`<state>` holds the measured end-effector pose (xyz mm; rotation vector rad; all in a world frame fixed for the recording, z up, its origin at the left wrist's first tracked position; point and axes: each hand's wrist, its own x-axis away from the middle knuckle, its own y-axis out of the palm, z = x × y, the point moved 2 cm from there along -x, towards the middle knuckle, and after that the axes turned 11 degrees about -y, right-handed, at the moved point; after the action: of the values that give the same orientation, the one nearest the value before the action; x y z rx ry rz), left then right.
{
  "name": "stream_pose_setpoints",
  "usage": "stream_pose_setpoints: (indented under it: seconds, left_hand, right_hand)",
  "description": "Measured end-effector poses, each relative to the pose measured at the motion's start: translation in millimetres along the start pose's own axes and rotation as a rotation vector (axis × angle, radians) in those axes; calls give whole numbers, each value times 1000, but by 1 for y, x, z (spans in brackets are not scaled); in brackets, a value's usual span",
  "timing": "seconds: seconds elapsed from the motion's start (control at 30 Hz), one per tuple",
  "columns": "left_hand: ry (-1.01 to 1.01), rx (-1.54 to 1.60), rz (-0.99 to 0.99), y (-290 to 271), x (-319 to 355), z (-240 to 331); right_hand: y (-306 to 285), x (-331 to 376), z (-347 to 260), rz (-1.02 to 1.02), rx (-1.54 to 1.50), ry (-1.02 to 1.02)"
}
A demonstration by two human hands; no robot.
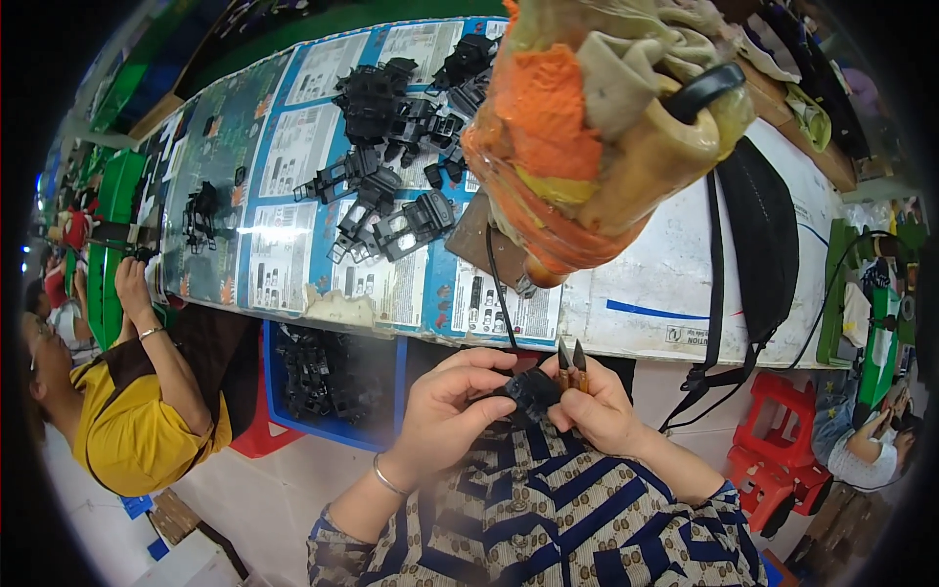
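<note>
Close in front of my body, my left hand (452,406) pinches a small black plastic part (533,394) between thumb and fingers. My right hand (604,409) is closed around a tool with two dark pointed tips and brown-orange handles (573,378), the tips pointing up and away from me. Its fingertips also touch the right side of the black part. Whether the two prongs are one tool or two cannot be told. A pile of similar black plastic parts (377,103) lies on the table beyond my left hand.
A large bundle wrapped in orange and clear plastic (548,166) hangs over the table (636,338). A blue bin (357,430) of black parts stands below its edge at left. A black bag (763,235) lies at right, near red stools (778,440). A person in yellow (137,421) works at left.
</note>
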<state>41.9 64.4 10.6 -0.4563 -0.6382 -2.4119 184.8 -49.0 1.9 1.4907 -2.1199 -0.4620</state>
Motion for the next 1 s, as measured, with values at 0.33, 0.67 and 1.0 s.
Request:
stream_pose_setpoints:
  seconds: [0.33,0.67,1.0]
  left_hand:
    - [-279,142,27,2,-9,3]
    - [-234,-13,-99,3,-28,7]
    - [-202,-23,-52,2,-45,-3]
  right_hand:
    - [-7,-10,-4,34,249,51]
    - [-14,-23,-9,33,189,77]
    - [-17,-36,-11,76,266,43]
